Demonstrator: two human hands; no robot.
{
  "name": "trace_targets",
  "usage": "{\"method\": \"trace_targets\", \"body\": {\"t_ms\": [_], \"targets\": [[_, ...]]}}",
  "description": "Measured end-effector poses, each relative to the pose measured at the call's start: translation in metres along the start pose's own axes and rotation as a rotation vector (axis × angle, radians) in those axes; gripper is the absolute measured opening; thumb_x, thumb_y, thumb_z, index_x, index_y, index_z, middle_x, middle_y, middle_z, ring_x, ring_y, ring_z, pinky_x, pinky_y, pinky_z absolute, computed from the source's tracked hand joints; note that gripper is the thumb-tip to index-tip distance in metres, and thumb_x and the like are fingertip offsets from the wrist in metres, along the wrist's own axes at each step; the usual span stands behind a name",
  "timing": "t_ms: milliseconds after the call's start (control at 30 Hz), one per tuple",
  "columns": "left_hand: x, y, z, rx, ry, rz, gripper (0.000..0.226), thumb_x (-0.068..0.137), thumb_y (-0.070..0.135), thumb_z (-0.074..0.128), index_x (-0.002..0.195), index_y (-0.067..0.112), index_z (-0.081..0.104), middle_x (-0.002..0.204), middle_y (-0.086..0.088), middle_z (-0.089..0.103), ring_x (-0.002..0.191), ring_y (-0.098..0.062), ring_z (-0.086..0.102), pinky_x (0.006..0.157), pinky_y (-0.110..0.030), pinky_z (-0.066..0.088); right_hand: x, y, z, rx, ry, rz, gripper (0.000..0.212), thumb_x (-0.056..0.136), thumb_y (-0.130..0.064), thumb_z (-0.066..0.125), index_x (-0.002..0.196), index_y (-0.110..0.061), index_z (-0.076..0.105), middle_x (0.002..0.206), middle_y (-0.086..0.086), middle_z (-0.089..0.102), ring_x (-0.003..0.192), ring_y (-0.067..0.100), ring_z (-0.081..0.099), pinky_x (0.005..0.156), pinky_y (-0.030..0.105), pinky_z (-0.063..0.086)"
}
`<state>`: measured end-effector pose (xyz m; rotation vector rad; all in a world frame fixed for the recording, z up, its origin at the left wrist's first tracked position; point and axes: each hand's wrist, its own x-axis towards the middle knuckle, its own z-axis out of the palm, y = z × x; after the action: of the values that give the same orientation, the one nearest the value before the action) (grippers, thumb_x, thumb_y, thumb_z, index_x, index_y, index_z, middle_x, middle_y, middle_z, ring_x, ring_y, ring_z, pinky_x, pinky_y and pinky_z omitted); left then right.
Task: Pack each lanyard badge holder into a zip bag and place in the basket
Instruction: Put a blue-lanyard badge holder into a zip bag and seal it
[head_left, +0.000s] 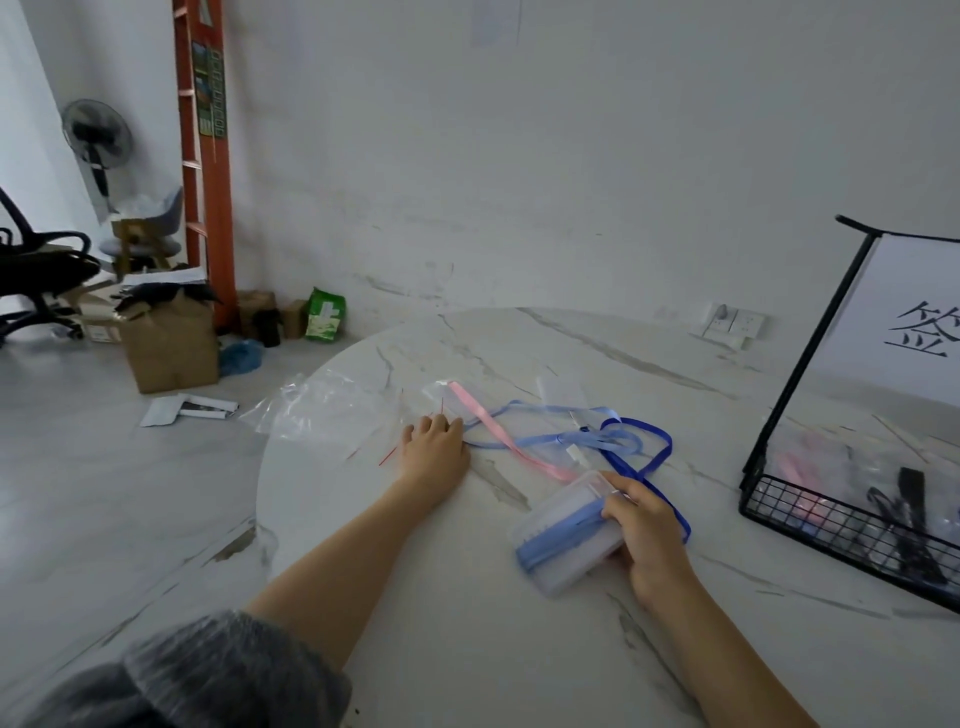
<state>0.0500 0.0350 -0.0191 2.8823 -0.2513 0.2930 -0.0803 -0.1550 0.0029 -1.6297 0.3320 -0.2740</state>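
Observation:
My right hand (647, 525) grips a clear badge holder (563, 535) with a light blue lanyard folded against it, low on the marble table (467, 597). A dark blue lanyard (657, 441) loops from under that hand. My left hand (435, 448) lies flat on the table, fingertips on the edge of the clear zip bags (332, 410). A pink lanyard (498, 434) and a light blue lanyard (582, 439) lie tangled between the hands. The black wire basket (810, 525) at the right holds several packed bags.
A white sign with a black frame (904, 322) stands behind the basket. The table's round edge runs close to the left of the zip bags. On the floor beyond are cardboard boxes (171, 348), an orange ladder (205, 156), a fan and an office chair.

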Motion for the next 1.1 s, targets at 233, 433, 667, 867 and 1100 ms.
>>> {"method": "trace_targets", "body": {"t_ms": [233, 433, 667, 867, 1100], "targets": [[0.002, -0.002, 0.000, -0.013, 0.002, 0.023, 0.033, 0.096, 0.026, 0.035, 0.114, 0.016, 0.061, 0.121, -0.006, 0.049, 0.118, -0.024, 0.039, 0.096, -0.033, 0.027, 0.001, 0.001, -0.001, 0.001, 0.021, -0.002, 0.026, 0.086, 0.004, 0.046, 0.095, -0.017, 0.060, 0.085, 0.003, 0.057, 0.083, 0.020, 0.048, 0.067, 0.027, 0.040], [-0.001, -0.002, -0.004, -0.003, 0.043, 0.032, 0.029, 0.095, 0.027, 0.037, 0.109, 0.014, 0.060, 0.118, -0.005, 0.054, 0.114, -0.022, 0.042, 0.093, -0.031, 0.027, 0.002, 0.001, -0.002, 0.002, 0.027, 0.006, 0.022, 0.087, 0.000, 0.048, 0.093, -0.018, 0.060, 0.084, 0.003, 0.057, 0.082, 0.020, 0.048, 0.072, 0.032, 0.040], [-0.004, -0.005, -0.005, 0.054, 0.019, -0.331, 0.042, 0.094, 0.018, 0.034, 0.135, 0.012, 0.040, 0.144, -0.015, 0.033, 0.136, -0.031, 0.024, 0.110, -0.042, 0.015, 0.005, 0.004, -0.005, -0.003, 0.040, 0.004, 0.019, 0.087, -0.002, 0.050, 0.099, -0.011, 0.063, 0.085, 0.009, 0.058, 0.080, 0.022, 0.049, 0.073, 0.033, 0.039], [-0.007, -0.006, -0.008, 0.039, 0.090, -0.298, 0.033, 0.089, 0.010, 0.036, 0.109, 0.018, 0.060, 0.117, -0.004, 0.059, 0.116, -0.023, 0.045, 0.104, -0.037, 0.024, 0.011, 0.007, -0.006, 0.017, 0.053, 0.022, 0.024, 0.086, -0.001, 0.050, 0.105, -0.010, 0.061, 0.097, 0.008, 0.059, 0.090, 0.023, 0.051, 0.077, 0.033, 0.040], [-0.020, -0.009, -0.026, -0.363, 0.411, -0.426, 0.030, 0.094, 0.015, 0.034, 0.092, 0.010, 0.064, 0.121, -0.003, 0.057, 0.115, -0.025, 0.043, 0.098, -0.037, 0.027, 0.014, 0.007, -0.010, 0.079, 0.064, 0.034, 0.033, 0.084, 0.002, 0.048, 0.110, -0.010, 0.063, 0.107, 0.014, 0.062, 0.096, 0.029, 0.054, 0.075, 0.037, 0.045]]}}
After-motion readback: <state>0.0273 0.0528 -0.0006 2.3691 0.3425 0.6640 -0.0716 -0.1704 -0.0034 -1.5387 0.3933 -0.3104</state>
